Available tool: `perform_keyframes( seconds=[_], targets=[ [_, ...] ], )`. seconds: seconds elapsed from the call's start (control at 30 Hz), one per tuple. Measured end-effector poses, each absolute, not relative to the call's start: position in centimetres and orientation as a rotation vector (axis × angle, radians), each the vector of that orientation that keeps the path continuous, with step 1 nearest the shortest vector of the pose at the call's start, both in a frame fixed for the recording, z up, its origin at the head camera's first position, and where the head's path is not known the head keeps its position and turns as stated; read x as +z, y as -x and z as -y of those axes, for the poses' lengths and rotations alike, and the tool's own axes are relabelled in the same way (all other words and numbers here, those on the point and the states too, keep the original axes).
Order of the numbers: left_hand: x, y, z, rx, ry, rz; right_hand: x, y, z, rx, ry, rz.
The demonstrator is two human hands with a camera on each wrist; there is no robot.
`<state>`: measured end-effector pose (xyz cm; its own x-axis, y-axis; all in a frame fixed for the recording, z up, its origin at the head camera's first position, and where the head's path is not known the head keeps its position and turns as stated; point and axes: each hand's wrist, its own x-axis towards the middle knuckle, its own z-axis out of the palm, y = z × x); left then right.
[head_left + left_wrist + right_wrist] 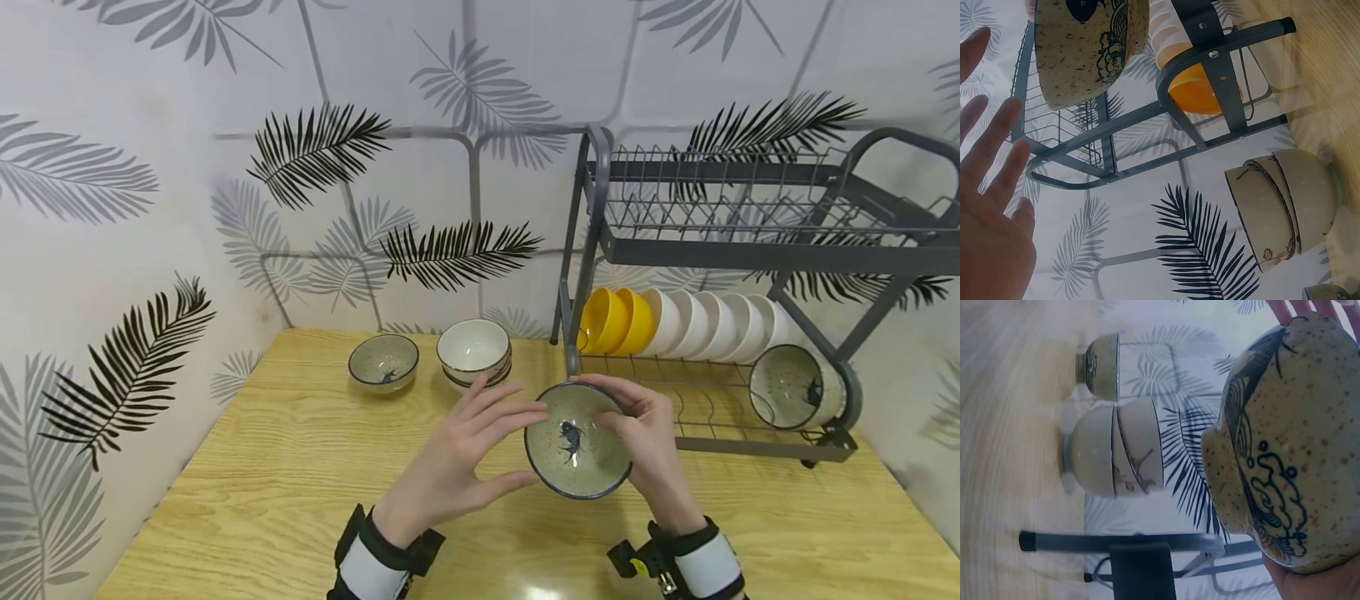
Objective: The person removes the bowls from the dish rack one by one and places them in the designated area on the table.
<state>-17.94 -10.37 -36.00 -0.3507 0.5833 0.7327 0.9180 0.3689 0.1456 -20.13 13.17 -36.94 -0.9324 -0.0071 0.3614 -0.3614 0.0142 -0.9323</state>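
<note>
A speckled beige bowl (558, 417) with a dark blue rim and a blue figure inside is held above the table, its inside facing the head camera. My right hand (654, 442) grips its right side, thumb over the inside and fingers behind. At the bowl's left rim, my left hand (457, 450) has its fingers spread and fairly straight; in the left wrist view that hand (991, 231) appears apart from the bowl (1079, 62). Blue wave-like drawings show on the bowl's outside (1316, 437) in the right wrist view.
Behind the hands stand a similar speckled bowl (382, 364) and a stack of white bowls (474, 348). On the right, a grey two-tier dish rack (750, 252) holds yellow bowls (633, 321), several white bowls (693, 325) and one speckled bowl (783, 387). A patterned wall (420, 183) rises behind the wooden table (285, 492).
</note>
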Motion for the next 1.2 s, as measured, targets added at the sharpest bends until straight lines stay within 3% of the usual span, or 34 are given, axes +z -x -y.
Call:
perform_keyframes(
  seconds=[1.2],
  targets=[
    [-36.9, 17.2, 9.1, -0.495, 1.42, 2.226, -37.6, 19.2, -11.4, 2.176, -0.281, 2.135]
  ],
)
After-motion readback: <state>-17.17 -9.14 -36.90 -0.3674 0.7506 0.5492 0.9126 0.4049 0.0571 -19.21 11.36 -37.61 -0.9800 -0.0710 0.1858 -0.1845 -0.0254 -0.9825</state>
